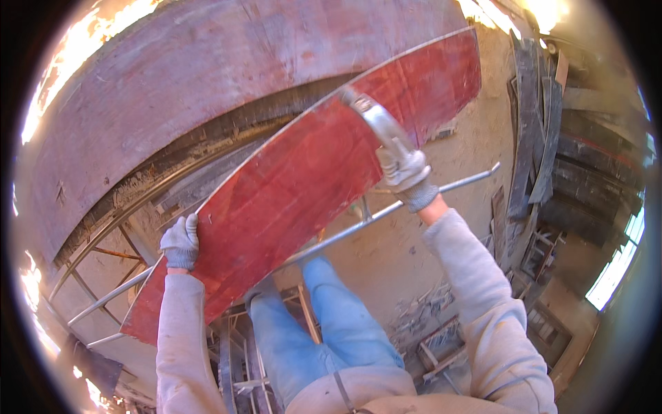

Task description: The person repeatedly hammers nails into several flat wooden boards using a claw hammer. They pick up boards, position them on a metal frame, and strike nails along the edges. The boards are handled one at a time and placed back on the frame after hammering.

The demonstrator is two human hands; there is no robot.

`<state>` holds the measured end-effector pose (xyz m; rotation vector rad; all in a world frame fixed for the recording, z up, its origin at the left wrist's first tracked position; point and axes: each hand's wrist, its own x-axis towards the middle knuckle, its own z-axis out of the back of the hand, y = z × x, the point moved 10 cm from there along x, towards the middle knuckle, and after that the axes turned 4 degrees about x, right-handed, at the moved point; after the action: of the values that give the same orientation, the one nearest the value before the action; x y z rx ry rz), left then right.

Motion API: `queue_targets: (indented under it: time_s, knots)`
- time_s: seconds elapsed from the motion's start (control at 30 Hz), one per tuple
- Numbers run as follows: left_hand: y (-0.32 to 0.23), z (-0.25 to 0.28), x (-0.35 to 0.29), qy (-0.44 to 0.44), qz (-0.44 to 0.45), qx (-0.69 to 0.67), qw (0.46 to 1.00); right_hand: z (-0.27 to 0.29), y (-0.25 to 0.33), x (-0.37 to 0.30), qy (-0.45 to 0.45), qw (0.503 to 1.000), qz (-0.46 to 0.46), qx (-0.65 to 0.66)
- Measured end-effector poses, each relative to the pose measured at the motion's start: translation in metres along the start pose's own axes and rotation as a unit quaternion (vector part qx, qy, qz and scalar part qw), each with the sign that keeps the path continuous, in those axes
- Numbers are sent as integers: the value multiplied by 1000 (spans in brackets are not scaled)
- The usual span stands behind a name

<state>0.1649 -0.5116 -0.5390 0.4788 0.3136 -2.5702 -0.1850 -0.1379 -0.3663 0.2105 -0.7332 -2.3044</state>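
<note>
One red board is slanted over a metal pipe, near a curved panel. The left hand has its fingers clamped on the board's edge; the fingers of the right hand are wrapped around a metal tool.

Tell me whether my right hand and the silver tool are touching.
Touching. The head view shows it: the gloved right hand is closed around the near end of the silver tool, with no gap between them.
</note>
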Motion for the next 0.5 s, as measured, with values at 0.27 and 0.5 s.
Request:
queue_targets:
  time_s: [0.27, 0.5]
  knots:
    - [1, 2, -1, 9, 8, -7, 1000, 1, -22, -41, 50, 999, -5, -1]
    - [1, 1, 3, 18, 0, -14, 1000, -31, -89, -25, 76, 981, -9, -179]
